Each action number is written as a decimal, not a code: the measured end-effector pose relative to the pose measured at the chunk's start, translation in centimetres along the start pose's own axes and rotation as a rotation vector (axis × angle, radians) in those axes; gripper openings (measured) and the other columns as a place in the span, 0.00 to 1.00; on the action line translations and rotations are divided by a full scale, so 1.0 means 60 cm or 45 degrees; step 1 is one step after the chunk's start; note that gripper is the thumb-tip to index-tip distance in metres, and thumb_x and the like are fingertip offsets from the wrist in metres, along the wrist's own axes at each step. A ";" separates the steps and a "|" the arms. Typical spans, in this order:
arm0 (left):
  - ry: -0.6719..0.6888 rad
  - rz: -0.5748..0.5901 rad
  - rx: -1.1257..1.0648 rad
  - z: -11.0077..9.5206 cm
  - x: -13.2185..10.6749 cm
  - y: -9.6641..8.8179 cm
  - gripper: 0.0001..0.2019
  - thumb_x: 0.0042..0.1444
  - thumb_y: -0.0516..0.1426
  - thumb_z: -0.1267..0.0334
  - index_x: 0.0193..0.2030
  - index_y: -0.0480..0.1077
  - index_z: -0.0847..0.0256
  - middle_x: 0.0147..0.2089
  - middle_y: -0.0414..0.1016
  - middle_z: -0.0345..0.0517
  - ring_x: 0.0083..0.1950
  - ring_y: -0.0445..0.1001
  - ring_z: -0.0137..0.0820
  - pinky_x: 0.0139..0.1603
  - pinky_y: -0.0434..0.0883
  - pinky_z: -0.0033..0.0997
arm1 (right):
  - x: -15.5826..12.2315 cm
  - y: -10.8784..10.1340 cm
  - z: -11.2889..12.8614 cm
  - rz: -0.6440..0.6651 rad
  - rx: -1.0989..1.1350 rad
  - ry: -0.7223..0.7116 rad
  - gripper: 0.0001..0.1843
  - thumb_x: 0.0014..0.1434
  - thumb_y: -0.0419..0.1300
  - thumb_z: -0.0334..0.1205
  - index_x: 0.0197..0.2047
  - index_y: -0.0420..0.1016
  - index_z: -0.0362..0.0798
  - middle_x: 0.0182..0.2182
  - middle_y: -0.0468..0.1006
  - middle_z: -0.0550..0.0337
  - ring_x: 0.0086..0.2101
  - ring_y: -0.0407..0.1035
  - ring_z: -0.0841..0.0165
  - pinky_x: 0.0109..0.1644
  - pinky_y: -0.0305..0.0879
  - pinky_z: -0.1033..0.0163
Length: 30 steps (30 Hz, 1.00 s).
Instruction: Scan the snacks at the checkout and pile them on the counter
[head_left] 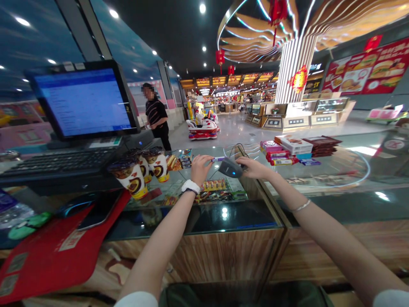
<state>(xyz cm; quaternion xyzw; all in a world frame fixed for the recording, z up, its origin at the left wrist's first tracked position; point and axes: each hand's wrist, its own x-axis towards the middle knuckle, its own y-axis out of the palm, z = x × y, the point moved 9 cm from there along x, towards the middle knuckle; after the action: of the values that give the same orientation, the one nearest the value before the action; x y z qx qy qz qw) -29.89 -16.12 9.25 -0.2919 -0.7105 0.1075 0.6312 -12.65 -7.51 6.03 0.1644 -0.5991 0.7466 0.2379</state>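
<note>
My left hand (201,168) pinches slim purple-and-white packet (218,159) narrowly at its end: looks light, stiff. Right-hand (254,167) fingers curl round dark grey plastic handheld scanner (230,167), firm grip at rear, both above glass display counter (243,217).

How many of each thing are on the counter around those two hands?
Snack cups: 3
Handheld scanner: 1
Computer screen: 1
Keyboard: 1
Phone: 1
Total: 7
</note>
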 end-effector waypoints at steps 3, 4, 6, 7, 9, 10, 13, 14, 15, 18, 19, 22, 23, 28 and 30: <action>-0.006 -0.014 0.004 0.001 -0.001 -0.002 0.04 0.60 0.61 0.66 0.40 0.78 0.55 0.44 0.83 0.44 0.47 0.80 0.36 0.60 0.69 0.49 | -0.004 -0.033 -0.002 -0.142 0.055 0.062 0.24 0.51 0.61 0.32 0.54 0.74 0.47 0.47 0.79 0.52 0.47 0.73 0.57 0.53 0.70 0.52; -0.006 -0.021 0.003 0.001 -0.001 -0.002 0.04 0.60 0.61 0.66 0.40 0.78 0.55 0.43 0.83 0.44 0.47 0.80 0.36 0.60 0.69 0.49 | -0.005 -0.042 -0.003 -0.191 0.067 0.088 0.24 0.51 0.61 0.34 0.54 0.74 0.47 0.47 0.78 0.52 0.47 0.73 0.56 0.53 0.70 0.51; -0.005 -0.033 0.002 0.001 -0.001 -0.003 0.03 0.59 0.62 0.66 0.39 0.78 0.55 0.43 0.83 0.44 0.46 0.80 0.36 0.60 0.69 0.49 | -0.009 -0.060 -0.006 -0.283 0.085 0.134 0.27 0.52 0.61 0.36 0.56 0.72 0.46 0.50 0.78 0.50 0.49 0.73 0.54 0.54 0.69 0.50; -0.004 -0.036 0.004 0.002 -0.001 -0.004 0.03 0.59 0.62 0.66 0.39 0.78 0.55 0.42 0.83 0.44 0.46 0.80 0.36 0.60 0.69 0.49 | -0.011 -0.067 -0.008 -0.321 0.092 0.153 0.28 0.51 0.60 0.37 0.57 0.72 0.46 0.51 0.78 0.50 0.50 0.73 0.54 0.55 0.69 0.50; -0.003 -0.037 0.016 0.003 -0.001 -0.003 0.03 0.59 0.63 0.67 0.38 0.77 0.55 0.42 0.83 0.43 0.46 0.80 0.36 0.61 0.68 0.49 | -0.015 -0.078 -0.011 -0.361 0.091 0.200 0.28 0.51 0.61 0.38 0.56 0.73 0.45 0.48 0.81 0.52 0.48 0.74 0.53 0.53 0.69 0.51; -0.001 -0.035 0.025 0.004 -0.001 -0.003 0.03 0.58 0.63 0.67 0.38 0.77 0.55 0.42 0.83 0.42 0.46 0.80 0.36 0.62 0.68 0.49 | -0.016 -0.080 -0.014 -0.358 0.077 0.230 0.26 0.50 0.61 0.38 0.55 0.75 0.45 0.46 0.82 0.53 0.46 0.75 0.53 0.51 0.70 0.52; 0.003 -0.038 0.057 0.007 -0.002 -0.004 0.03 0.58 0.63 0.68 0.37 0.77 0.55 0.42 0.82 0.42 0.47 0.79 0.35 0.63 0.67 0.50 | -0.017 -0.080 -0.017 -0.291 -0.015 0.322 0.22 0.50 0.63 0.40 0.49 0.79 0.47 0.38 0.84 0.57 0.38 0.77 0.55 0.43 0.70 0.57; 0.002 -0.041 0.067 0.008 -0.002 -0.005 0.03 0.58 0.62 0.68 0.37 0.77 0.55 0.42 0.82 0.42 0.47 0.79 0.35 0.63 0.67 0.49 | -0.016 -0.078 -0.016 -0.262 -0.053 0.350 0.21 0.50 0.63 0.41 0.48 0.79 0.48 0.36 0.84 0.57 0.37 0.77 0.56 0.41 0.70 0.58; 0.002 -0.043 0.077 0.009 -0.003 -0.006 0.03 0.58 0.62 0.68 0.37 0.77 0.55 0.42 0.82 0.42 0.47 0.79 0.35 0.63 0.67 0.49 | -0.015 -0.075 -0.015 -0.231 -0.091 0.374 0.21 0.49 0.63 0.41 0.48 0.80 0.48 0.36 0.84 0.56 0.36 0.78 0.56 0.40 0.69 0.59; 0.007 -0.026 0.105 0.009 -0.003 -0.007 0.03 0.59 0.62 0.68 0.37 0.76 0.54 0.42 0.81 0.42 0.47 0.79 0.35 0.62 0.68 0.49 | -0.011 -0.062 -0.009 -0.141 -0.178 0.413 0.19 0.49 0.64 0.40 0.46 0.80 0.47 0.35 0.84 0.55 0.37 0.78 0.55 0.38 0.68 0.61; 0.013 -0.015 0.114 0.007 -0.003 -0.007 0.04 0.59 0.62 0.68 0.37 0.76 0.54 0.42 0.81 0.42 0.47 0.78 0.35 0.62 0.68 0.49 | -0.010 -0.058 -0.006 -0.122 -0.199 0.413 0.19 0.49 0.64 0.40 0.46 0.80 0.47 0.35 0.84 0.54 0.38 0.78 0.54 0.38 0.68 0.61; 0.024 0.009 0.127 0.003 -0.003 -0.007 0.04 0.58 0.62 0.69 0.37 0.76 0.54 0.42 0.81 0.42 0.47 0.78 0.35 0.63 0.67 0.49 | -0.007 -0.053 0.003 -0.101 -0.245 0.412 0.20 0.50 0.64 0.40 0.48 0.80 0.48 0.36 0.84 0.54 0.38 0.78 0.54 0.38 0.67 0.61; 0.023 0.016 0.128 0.002 -0.003 -0.007 0.05 0.58 0.62 0.69 0.37 0.76 0.54 0.42 0.81 0.42 0.47 0.78 0.35 0.63 0.67 0.49 | -0.006 -0.053 0.005 -0.098 -0.258 0.419 0.21 0.50 0.64 0.39 0.48 0.79 0.48 0.36 0.84 0.54 0.39 0.78 0.53 0.38 0.67 0.61; -0.027 0.059 0.172 0.003 -0.001 -0.004 0.06 0.57 0.62 0.71 0.36 0.76 0.54 0.43 0.81 0.42 0.49 0.77 0.36 0.63 0.66 0.46 | -0.007 -0.057 0.013 -0.072 -0.292 0.457 0.23 0.52 0.63 0.40 0.53 0.77 0.48 0.39 0.85 0.53 0.40 0.78 0.53 0.40 0.67 0.61; -0.035 0.073 0.176 0.003 -0.001 -0.003 0.06 0.56 0.62 0.71 0.35 0.76 0.55 0.43 0.81 0.43 0.49 0.77 0.36 0.63 0.66 0.45 | -0.008 -0.058 0.013 -0.058 -0.311 0.470 0.24 0.53 0.63 0.41 0.54 0.77 0.48 0.39 0.85 0.53 0.41 0.78 0.53 0.40 0.67 0.61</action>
<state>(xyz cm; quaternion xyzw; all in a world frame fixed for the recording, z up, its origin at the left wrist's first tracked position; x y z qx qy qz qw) -30.11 -16.28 9.25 -0.2663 -0.7014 0.1781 0.6367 -10.39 -7.75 8.78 0.0085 -0.6274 0.6805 0.3784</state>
